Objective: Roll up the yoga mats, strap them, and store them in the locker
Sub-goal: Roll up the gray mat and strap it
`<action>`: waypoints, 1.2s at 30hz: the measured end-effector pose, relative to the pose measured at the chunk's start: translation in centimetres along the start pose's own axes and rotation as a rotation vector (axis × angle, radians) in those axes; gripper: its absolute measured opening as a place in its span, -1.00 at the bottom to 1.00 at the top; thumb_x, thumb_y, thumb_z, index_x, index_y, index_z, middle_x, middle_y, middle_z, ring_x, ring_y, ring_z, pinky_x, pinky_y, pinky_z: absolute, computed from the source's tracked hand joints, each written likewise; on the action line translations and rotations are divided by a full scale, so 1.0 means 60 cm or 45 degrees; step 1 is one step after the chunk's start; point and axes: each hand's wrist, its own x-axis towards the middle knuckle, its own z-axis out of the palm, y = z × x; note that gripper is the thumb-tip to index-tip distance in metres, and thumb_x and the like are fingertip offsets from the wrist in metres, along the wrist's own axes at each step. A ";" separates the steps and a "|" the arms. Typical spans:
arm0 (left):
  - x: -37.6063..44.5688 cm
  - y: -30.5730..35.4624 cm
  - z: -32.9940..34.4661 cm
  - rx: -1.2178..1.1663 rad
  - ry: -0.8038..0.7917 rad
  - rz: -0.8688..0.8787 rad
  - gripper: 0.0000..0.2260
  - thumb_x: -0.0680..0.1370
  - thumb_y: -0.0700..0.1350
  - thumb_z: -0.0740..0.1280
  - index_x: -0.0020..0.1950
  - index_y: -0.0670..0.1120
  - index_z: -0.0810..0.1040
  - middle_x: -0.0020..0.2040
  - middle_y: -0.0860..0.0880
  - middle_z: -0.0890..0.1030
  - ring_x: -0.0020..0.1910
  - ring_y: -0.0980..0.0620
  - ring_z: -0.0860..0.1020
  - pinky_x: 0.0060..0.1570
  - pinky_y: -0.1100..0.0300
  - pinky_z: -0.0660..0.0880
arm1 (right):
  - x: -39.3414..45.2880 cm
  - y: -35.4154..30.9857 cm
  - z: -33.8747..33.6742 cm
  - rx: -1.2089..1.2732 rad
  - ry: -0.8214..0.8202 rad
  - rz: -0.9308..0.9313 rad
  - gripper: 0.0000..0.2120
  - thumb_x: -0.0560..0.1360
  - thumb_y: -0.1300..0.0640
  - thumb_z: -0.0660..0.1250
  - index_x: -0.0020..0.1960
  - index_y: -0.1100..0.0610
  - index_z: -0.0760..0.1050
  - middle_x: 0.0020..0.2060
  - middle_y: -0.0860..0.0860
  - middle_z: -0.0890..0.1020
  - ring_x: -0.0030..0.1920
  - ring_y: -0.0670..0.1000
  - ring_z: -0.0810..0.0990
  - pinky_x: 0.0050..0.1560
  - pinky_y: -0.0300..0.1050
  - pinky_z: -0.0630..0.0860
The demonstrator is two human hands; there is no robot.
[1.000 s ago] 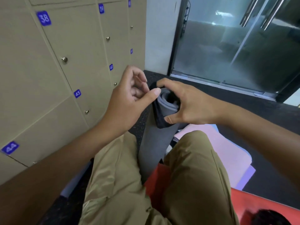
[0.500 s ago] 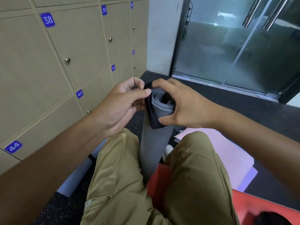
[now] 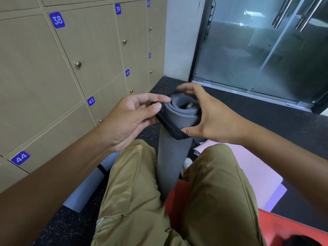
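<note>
head view: a rolled grey yoga mat [image 3: 173, 157] stands upright between the person's knees, its top end ringed by a black strap [image 3: 174, 133]. the left hand [image 3: 129, 119] pinches the strap's left side between thumb and fingers, while the right hand [image 3: 211, 118] curls round the roll's top, thumb pressing the strap (fingertips blurred). beige numbered lockers [image 3: 71, 68] line the left wall; a pale blue rolled mat [image 3: 88, 189] lies just beside them.
</note>
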 end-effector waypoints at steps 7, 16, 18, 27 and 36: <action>-0.002 -0.025 -0.001 -0.018 0.096 0.061 -0.77 0.65 -0.31 0.28 0.30 -0.25 0.58 -0.06 -0.16 0.66 0.07 -0.03 0.56 0.41 -0.01 0.46 | -0.006 0.018 0.009 0.112 0.045 0.083 0.18 0.33 0.13 0.65 0.61 -0.10 -0.15 0.28 -0.12 0.52 0.16 -0.25 0.57 0.13 -0.48 0.40; 0.016 -0.039 -0.004 -0.117 0.082 0.084 -0.65 0.59 -0.19 0.31 0.36 -0.25 0.56 0.10 -0.28 0.42 0.10 -0.18 0.43 0.20 0.07 0.60 | -0.003 0.029 0.019 0.257 0.132 0.111 0.35 0.32 0.07 0.67 0.62 -0.13 -0.37 0.27 -0.17 0.52 0.23 -0.24 0.56 0.25 -0.38 0.42; 0.018 -0.043 -0.001 -0.105 0.097 0.081 -0.65 0.58 -0.19 0.31 0.35 -0.24 0.56 0.09 -0.29 0.43 0.10 -0.18 0.43 0.16 0.11 0.61 | -0.002 0.029 0.022 0.294 0.153 0.107 0.37 0.31 0.09 0.68 0.61 -0.16 -0.40 0.28 -0.15 0.52 0.25 -0.21 0.56 0.32 -0.26 0.43; 0.035 -0.052 0.016 -0.107 0.160 -0.041 -0.76 0.70 -0.29 0.19 0.32 -0.23 0.56 0.14 -0.24 0.59 0.14 -0.03 0.55 0.15 0.18 0.62 | -0.010 0.035 0.032 0.443 0.235 0.148 0.38 0.31 0.16 0.67 0.62 -0.13 -0.40 0.20 -0.31 0.37 0.32 -0.37 0.41 0.41 -0.29 0.36; 0.038 -0.059 0.019 -0.197 0.075 -0.024 -0.81 0.68 -0.29 0.24 0.22 -0.05 0.47 -0.05 -0.11 0.64 -0.12 0.09 0.61 -0.05 0.28 0.60 | -0.010 0.052 0.031 0.402 0.227 0.068 0.38 0.30 0.20 0.67 0.61 -0.14 -0.40 0.35 -0.02 0.35 0.46 -0.08 0.37 0.48 -0.03 0.37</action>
